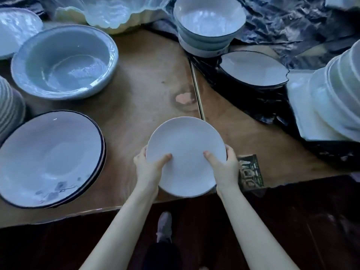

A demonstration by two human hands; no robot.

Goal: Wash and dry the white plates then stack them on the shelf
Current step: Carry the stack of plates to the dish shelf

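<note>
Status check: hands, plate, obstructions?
Left hand, right hand grip plain round white plate, thumbs on top. Over brown wooden table near edge. Dark-rimmed plate stack left, apart.

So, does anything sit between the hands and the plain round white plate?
Nothing visible does. The left hand and the right hand hold the plain round white plate by opposite rims, thumbs on its top face. The shelf cannot be identified here.
</note>
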